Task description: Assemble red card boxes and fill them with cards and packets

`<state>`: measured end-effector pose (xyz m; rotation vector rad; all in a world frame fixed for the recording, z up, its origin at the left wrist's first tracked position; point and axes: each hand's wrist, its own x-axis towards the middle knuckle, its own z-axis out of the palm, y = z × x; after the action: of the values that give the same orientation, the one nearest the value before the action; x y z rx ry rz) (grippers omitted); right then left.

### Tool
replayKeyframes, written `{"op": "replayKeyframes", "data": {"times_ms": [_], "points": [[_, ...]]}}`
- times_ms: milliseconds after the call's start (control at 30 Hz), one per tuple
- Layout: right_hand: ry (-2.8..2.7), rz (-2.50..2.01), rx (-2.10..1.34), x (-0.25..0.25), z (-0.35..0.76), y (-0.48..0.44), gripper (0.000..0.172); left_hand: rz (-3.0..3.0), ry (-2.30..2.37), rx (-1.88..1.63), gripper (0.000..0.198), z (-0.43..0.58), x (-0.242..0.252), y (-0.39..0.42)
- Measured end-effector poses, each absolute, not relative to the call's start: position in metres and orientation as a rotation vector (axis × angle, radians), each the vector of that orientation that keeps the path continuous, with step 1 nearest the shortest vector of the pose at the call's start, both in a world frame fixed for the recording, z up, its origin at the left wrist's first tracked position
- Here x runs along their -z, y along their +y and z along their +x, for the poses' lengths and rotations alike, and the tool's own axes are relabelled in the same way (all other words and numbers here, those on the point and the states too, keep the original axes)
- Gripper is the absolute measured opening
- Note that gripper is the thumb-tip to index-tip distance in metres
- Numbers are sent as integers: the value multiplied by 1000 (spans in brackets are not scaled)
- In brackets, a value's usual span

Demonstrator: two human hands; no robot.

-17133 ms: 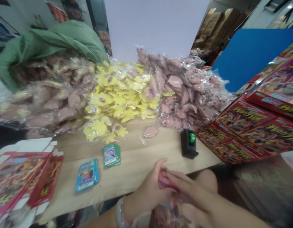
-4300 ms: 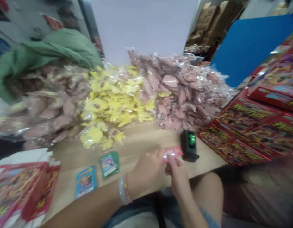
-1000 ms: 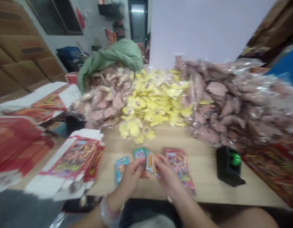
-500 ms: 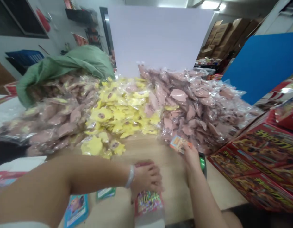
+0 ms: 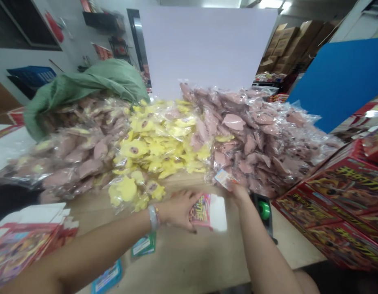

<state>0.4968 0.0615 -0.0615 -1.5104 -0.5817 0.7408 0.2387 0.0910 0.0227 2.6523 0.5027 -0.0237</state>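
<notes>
My left hand [image 5: 179,210] grips a small pink printed box [image 5: 201,210] over the middle of the table, its white end flap [image 5: 218,213] standing open toward the right. A small orange and white card packet [image 5: 225,179] is pinched in my right hand [image 5: 239,193], in front of the pinkish bagged pieces [image 5: 247,139]. Next to my right forearm sits a black tape dispenser with a green roll [image 5: 264,210]. Below my left wrist lie a green card pack [image 5: 143,245] and a blue card pack [image 5: 107,279].
Yellow bagged pieces [image 5: 158,139] are heaped at the back centre. More bagged pieces spill from a green sack [image 5: 94,79] at left. Red printed boxes [image 5: 336,208] are stacked at right. Flattened red and white cartons [image 5: 26,241] lie at front left.
My left hand has lifted the pink box away from the front edge and turned it so its open end faces right. My right hand has shifted slightly left, still holding the card packet.
</notes>
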Motion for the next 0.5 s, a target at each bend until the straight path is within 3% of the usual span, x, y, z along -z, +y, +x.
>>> {"op": "replayKeyframes", "data": {"times_ms": [233,333,500], "points": [[-439,-1502,-1041,21,471,53,19,2734,848,-264,103,208,-19,84],[-421,-1373,-972,-18,465,8,15,2725,946,-337,99,196,-25,83],[-401,-1279,-809,-66,439,-71,30,2678,809,-432,106,202,-47,70]]}}
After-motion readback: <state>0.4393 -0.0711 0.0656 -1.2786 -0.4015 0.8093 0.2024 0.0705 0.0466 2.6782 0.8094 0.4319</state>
